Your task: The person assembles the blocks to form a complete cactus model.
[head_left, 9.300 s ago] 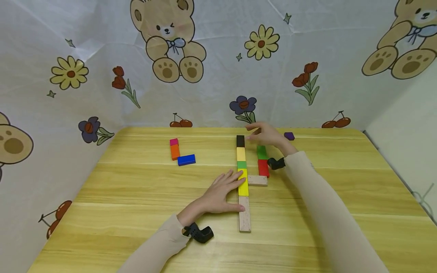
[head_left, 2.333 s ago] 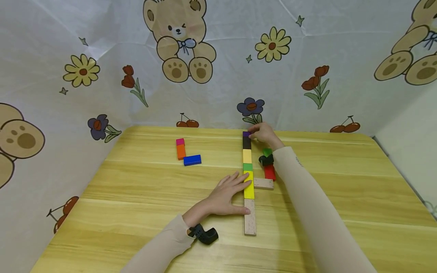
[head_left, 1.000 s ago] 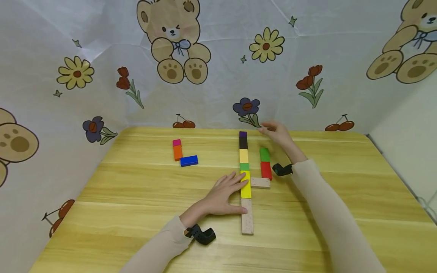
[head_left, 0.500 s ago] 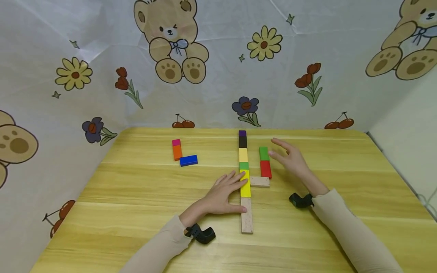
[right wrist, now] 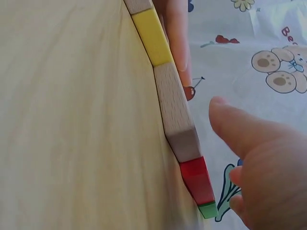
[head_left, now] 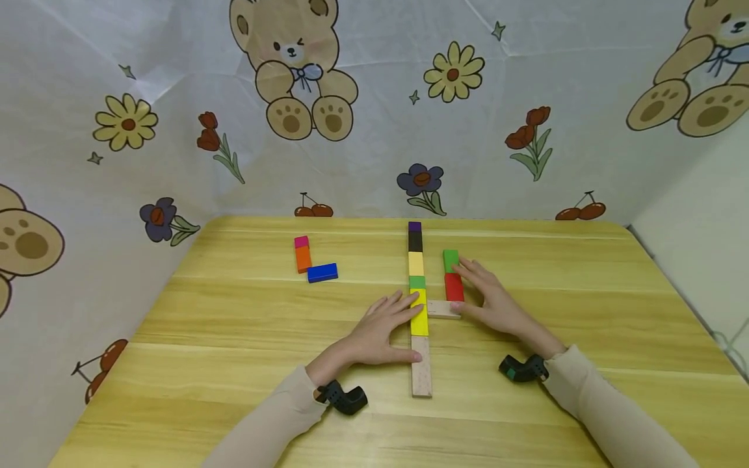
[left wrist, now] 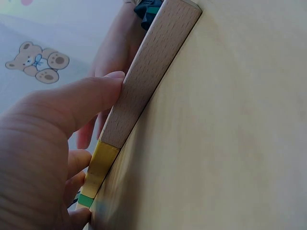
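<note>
A column of wooden blocks runs away from me along the table: plain wood (head_left: 421, 380), yellow (head_left: 418, 324), small green (head_left: 417, 282), cream (head_left: 415, 263), black (head_left: 415, 241) and purple (head_left: 415, 226). My left hand (head_left: 379, 333) lies with spread fingers on the yellow block and its thumb on the plain one. A plain crosspiece (head_left: 439, 309) juts right from the yellow block. Beyond it a red block (head_left: 453, 286) and a green block (head_left: 450, 260) stand in line. My right hand (head_left: 497, 304) hovers beside these, fingers extended; the right wrist view shows its thumb apart from the blocks.
To the left on the table (head_left: 234, 364) lie a pink block (head_left: 301, 242), an orange block (head_left: 303, 259) and a blue block (head_left: 322, 272). A patterned cloth (head_left: 374, 117) hangs behind the table's far edge.
The purple block, earlier off to the right, was set by my right hand at the column's far end and released. That hand has since come back toward the red and green blocks. My left hand stays put.
</note>
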The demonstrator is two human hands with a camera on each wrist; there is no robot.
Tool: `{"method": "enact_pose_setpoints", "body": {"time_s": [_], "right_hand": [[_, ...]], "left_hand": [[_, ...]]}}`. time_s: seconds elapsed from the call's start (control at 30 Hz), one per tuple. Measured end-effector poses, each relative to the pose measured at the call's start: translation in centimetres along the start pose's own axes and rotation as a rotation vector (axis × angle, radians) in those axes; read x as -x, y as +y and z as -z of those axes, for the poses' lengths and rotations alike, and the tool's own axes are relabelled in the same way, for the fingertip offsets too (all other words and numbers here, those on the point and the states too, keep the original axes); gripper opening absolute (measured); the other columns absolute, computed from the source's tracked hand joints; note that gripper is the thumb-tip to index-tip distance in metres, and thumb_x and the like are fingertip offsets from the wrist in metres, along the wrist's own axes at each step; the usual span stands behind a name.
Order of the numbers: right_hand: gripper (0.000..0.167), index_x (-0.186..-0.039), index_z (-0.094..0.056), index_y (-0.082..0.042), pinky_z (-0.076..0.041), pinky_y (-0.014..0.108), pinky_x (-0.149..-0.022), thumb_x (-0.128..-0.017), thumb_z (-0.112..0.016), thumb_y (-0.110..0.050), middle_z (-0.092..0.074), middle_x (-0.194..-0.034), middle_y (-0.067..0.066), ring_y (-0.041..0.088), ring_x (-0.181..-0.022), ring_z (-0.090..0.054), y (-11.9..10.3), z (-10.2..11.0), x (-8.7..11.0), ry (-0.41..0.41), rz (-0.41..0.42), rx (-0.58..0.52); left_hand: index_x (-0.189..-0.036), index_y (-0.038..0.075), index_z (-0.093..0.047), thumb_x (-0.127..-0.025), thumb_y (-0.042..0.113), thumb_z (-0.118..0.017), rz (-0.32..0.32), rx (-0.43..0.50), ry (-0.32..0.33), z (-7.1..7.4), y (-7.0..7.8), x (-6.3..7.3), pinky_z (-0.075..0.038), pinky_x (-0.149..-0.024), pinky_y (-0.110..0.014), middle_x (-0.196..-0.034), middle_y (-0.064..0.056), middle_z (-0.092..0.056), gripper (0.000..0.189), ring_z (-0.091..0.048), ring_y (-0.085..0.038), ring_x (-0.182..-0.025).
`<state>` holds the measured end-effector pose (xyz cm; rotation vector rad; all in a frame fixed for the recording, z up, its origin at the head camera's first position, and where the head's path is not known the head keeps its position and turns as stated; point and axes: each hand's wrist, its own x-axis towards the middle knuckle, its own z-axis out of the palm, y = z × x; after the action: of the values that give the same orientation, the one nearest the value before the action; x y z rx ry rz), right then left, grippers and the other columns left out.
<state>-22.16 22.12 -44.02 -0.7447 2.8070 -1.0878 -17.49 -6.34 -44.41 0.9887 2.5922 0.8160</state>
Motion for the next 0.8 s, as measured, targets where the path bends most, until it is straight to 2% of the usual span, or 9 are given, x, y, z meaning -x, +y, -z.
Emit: {"method": "enact_pose_setpoints", "body": {"time_s": [0.2, 0.6, 0.7, 0.8], "right_hand": [[0.073, -0.150, -0.040, -0.010, -0.006, 0.072, -0.113, -0.089, -0.072, -0.033, -0.023, -0.161, 0.017, 0.048, -0.148, -0.012, 0.00, -0.25, -0.01, -0.014, 0.008, 0.033], [0.069, -0.147, -0.046, -0.010, -0.004, 0.071, -0.113, -0.089, -0.070, -0.039, -0.029, -0.160, 0.016, 0.047, -0.147, -0.017, 0.03, -0.38, 0.09, -0.033, 0.011, 0.098], [0.069, -0.147, -0.046, -0.010, -0.004, 0.072, -0.113, -0.089, -0.070, -0.038, -0.029, -0.159, 0.016, 0.047, -0.147, -0.017, 0.13, -0.40, 0.14, -0.029, 0.018, 0.099], [0.068, -0.147, -0.046, -0.010, -0.004, 0.071, -0.113, -0.089, -0.069, -0.038, -0.029, -0.159, 0.016, 0.047, -0.147, -0.017, 0.12, -0.46, 0.19, -0.031, 0.018, 0.098]], "left_hand": [[-0.155, 0.020, -0.030, -0.085, 0.053, -0.068, 0.001, -0.002, 0.002, 0.08, 0.16, 0.01, -0.002, -0.124, -0.048, -0.165, 0.005, -0.011, 0.086, -0.001, -0.025, -0.153], [-0.155, 0.019, -0.030, -0.085, 0.052, -0.069, -0.005, 0.007, 0.011, -0.12, 0.14, -0.01, -0.004, -0.123, -0.049, -0.165, 0.004, -0.011, 0.086, -0.003, -0.027, -0.153], [-0.154, 0.017, -0.032, -0.085, 0.050, -0.070, -0.016, 0.029, 0.025, -0.08, 0.17, 0.01, -0.005, -0.123, -0.051, -0.165, 0.002, -0.012, 0.086, -0.004, -0.028, -0.153], [-0.153, 0.015, -0.034, -0.084, 0.047, -0.072, -0.022, 0.093, 0.051, 0.03, 0.09, 0.10, -0.009, -0.122, -0.053, -0.165, 0.000, -0.014, 0.085, -0.007, -0.029, -0.153]]}}
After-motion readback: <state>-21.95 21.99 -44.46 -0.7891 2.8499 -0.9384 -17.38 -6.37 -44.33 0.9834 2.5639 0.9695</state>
